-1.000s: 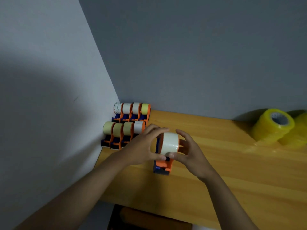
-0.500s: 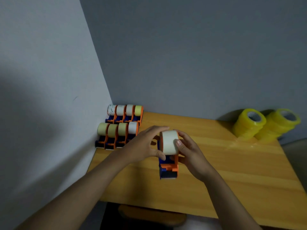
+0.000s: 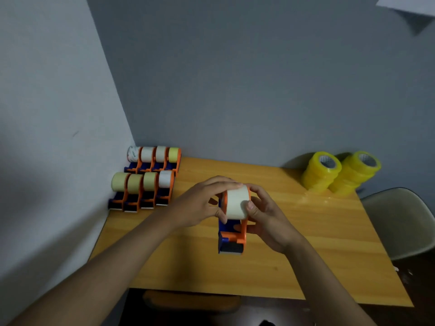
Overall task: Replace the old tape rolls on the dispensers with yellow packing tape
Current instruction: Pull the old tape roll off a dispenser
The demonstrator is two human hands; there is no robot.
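Both hands clasp one pale tape roll that sits on an orange and blue dispenser near the middle of the wooden table. On the roll's left side, the left hand curls its fingers over the top while its thumb presses the near edge. From the right, the right hand wraps around, thumb on the face of the roll and fingers behind it and along the dispenser frame. The dispenser stands on the table, its blue cutter end pointing toward the person.

At the table's far left corner, against the wall, eight more dispensers stand in two rows of four, loaded with white and pale yellow rolls. At the far right, by the back wall, two stacks of yellow packing tape stand side by side. A pale chair is just beyond the table's right edge.
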